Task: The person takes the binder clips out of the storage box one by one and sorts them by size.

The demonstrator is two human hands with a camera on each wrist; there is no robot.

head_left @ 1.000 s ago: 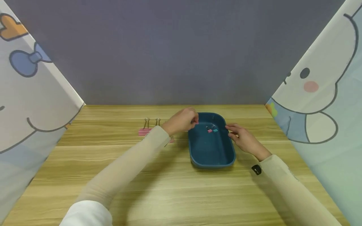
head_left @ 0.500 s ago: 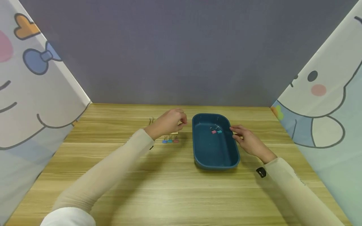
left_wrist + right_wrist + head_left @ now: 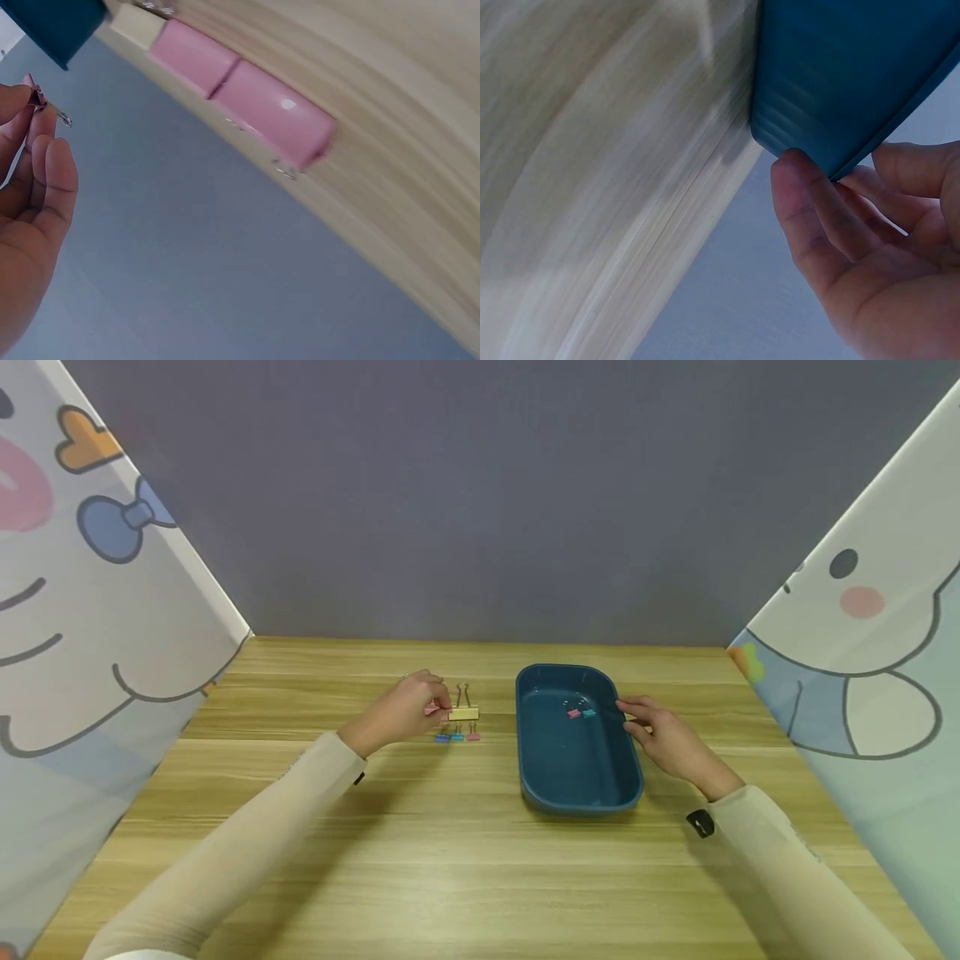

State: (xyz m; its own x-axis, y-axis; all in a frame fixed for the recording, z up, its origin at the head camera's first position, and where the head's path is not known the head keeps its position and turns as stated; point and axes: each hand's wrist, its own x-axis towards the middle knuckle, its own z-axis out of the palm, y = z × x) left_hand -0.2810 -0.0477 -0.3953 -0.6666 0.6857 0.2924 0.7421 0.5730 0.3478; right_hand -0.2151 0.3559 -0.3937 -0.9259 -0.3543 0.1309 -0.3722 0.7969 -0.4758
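Observation:
My left hand (image 3: pixel 397 710) pinches a small pink binder clip (image 3: pixel 30 79) between thumb and fingers, its wire handle sticking out. In the head view this hand overlaps the large pink binder clips (image 3: pixel 274 105), beside a large yellow binder clip (image 3: pixel 463 713). In front stand small blue (image 3: pixel 442 738), teal (image 3: pixel 457 737) and pink clips (image 3: pixel 473 737). On the other side, my right hand (image 3: pixel 671 745) holds the right rim of a dark blue tray (image 3: pixel 579 808), fingertips against its wall. Inside the tray lie a small pink clip (image 3: pixel 573 714) and a small teal clip (image 3: pixel 589 713).
The wooden table (image 3: pixel 450 877) runs back to a grey panel (image 3: pixel 480 510). Panels with cartoon prints, one at left (image 3: pixel 172 635) and one at right (image 3: pixel 885 685), flank it. The tray stands right of the clip rows.
My left hand has moved left from the tray's left rim to the clip rows, with the small pink clip in its fingers. My right hand stays at the tray's rim. The head view has shifted slightly.

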